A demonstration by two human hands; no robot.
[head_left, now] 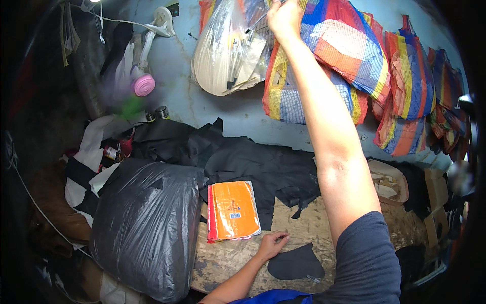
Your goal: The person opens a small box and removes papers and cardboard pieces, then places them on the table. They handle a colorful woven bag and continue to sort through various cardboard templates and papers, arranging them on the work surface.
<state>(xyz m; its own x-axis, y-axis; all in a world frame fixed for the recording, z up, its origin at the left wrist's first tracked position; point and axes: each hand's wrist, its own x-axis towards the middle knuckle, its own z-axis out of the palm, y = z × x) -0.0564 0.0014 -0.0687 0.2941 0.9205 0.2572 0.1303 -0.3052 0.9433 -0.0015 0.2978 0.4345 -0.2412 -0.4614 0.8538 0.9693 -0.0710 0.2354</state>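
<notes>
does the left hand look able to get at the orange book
Probably yes: the left hand lies just off the near right corner of the orange book, with nothing lying between them.

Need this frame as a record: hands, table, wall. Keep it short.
Left hand: on the wooden table, beside a black cut piece
Right hand: raised, gripping a thin object, kind unclear, by a clear plastic bag
Table: orange booklet, black plastic bag to its left, black sheet material behind
Wall: striped mesh bags, hanging
</notes>
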